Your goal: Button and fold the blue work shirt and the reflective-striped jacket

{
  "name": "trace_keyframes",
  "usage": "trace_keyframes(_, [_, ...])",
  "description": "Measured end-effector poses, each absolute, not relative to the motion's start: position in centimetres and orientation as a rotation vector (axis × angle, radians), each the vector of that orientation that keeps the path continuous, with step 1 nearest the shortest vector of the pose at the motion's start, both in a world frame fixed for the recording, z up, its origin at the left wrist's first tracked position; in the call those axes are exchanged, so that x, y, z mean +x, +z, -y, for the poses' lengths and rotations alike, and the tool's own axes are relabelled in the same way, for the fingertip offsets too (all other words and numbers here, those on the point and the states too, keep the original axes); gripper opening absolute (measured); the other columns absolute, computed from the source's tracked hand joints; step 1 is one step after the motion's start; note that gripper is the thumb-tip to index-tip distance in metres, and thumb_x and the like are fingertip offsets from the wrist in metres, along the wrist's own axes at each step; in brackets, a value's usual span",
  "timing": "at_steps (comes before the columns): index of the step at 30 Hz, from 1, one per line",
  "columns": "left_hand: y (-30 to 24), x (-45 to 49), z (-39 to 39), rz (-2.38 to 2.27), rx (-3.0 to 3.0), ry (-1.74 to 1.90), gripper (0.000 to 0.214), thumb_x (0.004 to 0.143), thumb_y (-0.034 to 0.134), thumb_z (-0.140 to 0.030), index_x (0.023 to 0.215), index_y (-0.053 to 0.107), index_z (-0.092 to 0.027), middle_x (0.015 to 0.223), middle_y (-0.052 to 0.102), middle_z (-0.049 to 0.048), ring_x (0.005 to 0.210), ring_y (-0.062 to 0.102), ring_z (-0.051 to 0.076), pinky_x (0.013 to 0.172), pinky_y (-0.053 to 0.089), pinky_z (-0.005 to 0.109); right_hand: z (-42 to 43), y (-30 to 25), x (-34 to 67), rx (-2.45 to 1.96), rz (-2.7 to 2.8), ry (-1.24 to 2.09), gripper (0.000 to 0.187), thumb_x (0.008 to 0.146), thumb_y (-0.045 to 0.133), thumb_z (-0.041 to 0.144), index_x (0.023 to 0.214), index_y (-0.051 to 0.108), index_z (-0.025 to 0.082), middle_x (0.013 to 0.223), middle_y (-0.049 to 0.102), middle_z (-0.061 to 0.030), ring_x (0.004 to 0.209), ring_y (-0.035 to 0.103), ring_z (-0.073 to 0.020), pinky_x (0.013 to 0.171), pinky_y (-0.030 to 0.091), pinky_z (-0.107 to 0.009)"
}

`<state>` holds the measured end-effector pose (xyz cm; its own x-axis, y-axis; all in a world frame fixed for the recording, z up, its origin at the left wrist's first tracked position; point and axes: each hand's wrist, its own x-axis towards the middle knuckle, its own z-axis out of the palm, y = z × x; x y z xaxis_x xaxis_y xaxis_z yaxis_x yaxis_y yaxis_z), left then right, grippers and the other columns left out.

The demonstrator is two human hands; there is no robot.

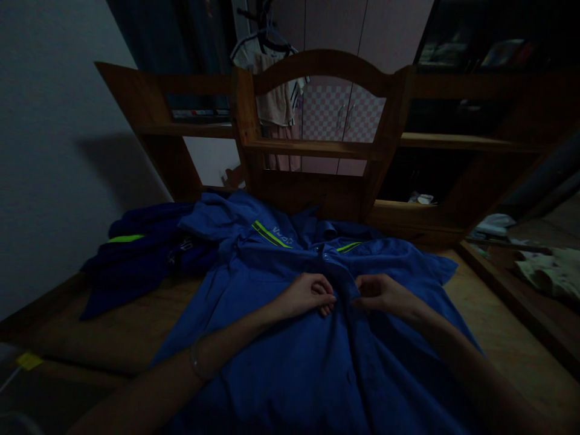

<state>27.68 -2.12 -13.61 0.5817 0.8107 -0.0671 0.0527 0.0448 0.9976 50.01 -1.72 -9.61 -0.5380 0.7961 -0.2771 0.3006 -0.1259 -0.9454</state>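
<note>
a: dim room. what's on the wood bed [498,329]?
b: shirt [290,362] spread flat, another top [145,254] at its left. small stuff [423,198] in the shelf [453,142]. left hand [308,294] and right hand [383,293] both pinch the shirt's front.

Frame underexposed throughout; dim, with a cold blue cast. Brightest area is the pink checkered panel [338,115] behind the wooden headboard [317,66]; the headboard throws a soft shadow onto the left wall [54,151], so light seems to come from the right. Blue shirt [290,350] legible, its lime stripes [270,234] vivid; left hand [308,295] and right hand [383,293] palely lit, forearms fading dark toward the bottom edge; centre sharp; straight lines bow near the corners; right shelves [475,109] sunk in blackness.
</note>
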Motion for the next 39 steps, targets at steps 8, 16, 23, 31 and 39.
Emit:
trace_keyframes(8, [-12.7,27.7,2.3,-0.867,1.329,0.683,0.035,0.066,0.073,-0.036,0.083,0.059,-0.008,0.066,0.065,0.0052,0.056,0.063,0.013,0.059,0.051,0.026,1.9,-9.8,49.2,-1.252,1.66,1.523,0.037,0.063,0.073,0.046,0.075,0.057,0.015,0.064,0.053,0.0025,0.056,0.048,-0.0083,0.053,0.037,-0.022])
trace_keyframes(16, [-13.8,27.4,1.7,-0.829,1.278,0.684,0.036,0.065,0.075,-0.035,0.083,0.06,-0.008,0.071,0.068,0.0091,0.064,0.067,0.018,0.063,0.054,0.03,1.6,-11.1,49.1,-1.324,1.677,1.516,0.037,0.061,0.071,0.047,0.075,0.06,0.015,0.063,0.059,0.0006,0.053,0.051,-0.01,0.05,0.038,-0.022])
trace_keyframes(23, [-13.6,27.4,1.6,-0.848,1.246,0.679,0.039,0.061,0.077,-0.035,0.084,0.062,-0.007,0.074,0.069,0.0112,0.065,0.068,0.019,0.064,0.054,0.031,2.0,-11.2,49.1,-1.365,1.736,1.511,0.03,0.064,0.069,0.041,0.072,0.057,0.015,0.056,0.054,0.0025,0.047,0.048,-0.0088,0.046,0.035,-0.021])
trace_keyframes(31, [-13.3,27.4,1.8,-0.839,1.212,0.647,0.041,0.058,0.079,-0.033,0.085,0.062,-0.007,0.075,0.07,0.0118,0.064,0.067,0.018,0.064,0.053,0.03,2.8,-11.5,48.4,-1.399,1.855,0.998,0.016,0.073,0.06,0.032,0.076,0.057,0.017,0.065,0.056,0.0013,0.059,0.05,-0.011,0.052,0.036,-0.021])
trace_keyframes(39, [-13.7,27.6,1.7,-0.892,1.241,0.689,0.031,0.058,0.075,-0.023,0.082,0.063,-0.009,0.07,0.068,0.0064,0.064,0.067,0.018,0.063,0.053,0.028,3.5,-10.6,47.5,-1.287,1.803,1.515,0.037,0.07,0.066,0.049,0.08,0.066,0.014,0.059,0.059,0.0,0.043,0.05,-0.0095,0.043,0.035,-0.022])
